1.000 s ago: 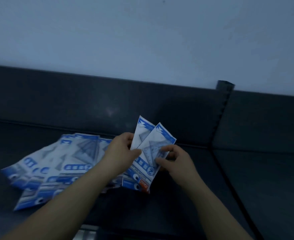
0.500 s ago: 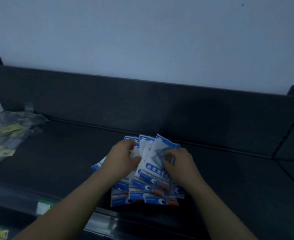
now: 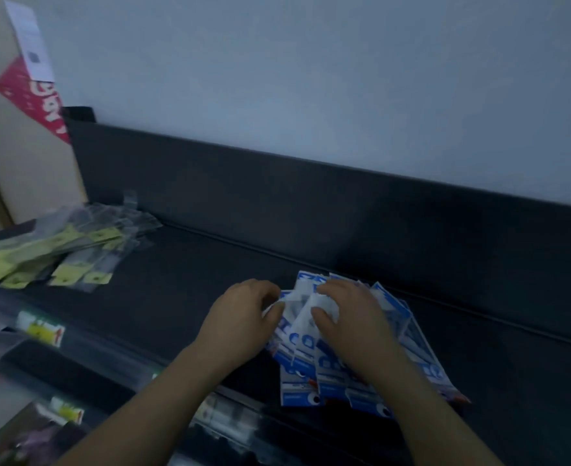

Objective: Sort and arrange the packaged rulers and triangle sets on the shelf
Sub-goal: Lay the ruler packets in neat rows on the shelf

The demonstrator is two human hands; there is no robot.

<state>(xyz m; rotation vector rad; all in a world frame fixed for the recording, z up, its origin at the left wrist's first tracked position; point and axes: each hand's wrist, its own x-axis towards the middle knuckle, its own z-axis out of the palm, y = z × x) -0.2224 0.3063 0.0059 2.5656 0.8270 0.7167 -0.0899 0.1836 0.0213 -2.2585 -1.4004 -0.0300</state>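
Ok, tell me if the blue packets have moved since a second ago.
Yes. Two stood raised, tops overlapping the back panel; now all the blue packets lie gathered on the shelf floor at its foot, under the left hand and right hand.

A: What is concealed at six o'clock?
B: The blue packets (image 3: 302, 393) are partly covered by the left hand (image 3: 243, 317) and right hand (image 3: 354, 321); their print is blurred
A: And at nine o'clock?
B: The yellow-labelled packets (image 3: 65, 274) are smeared and cut by the edge
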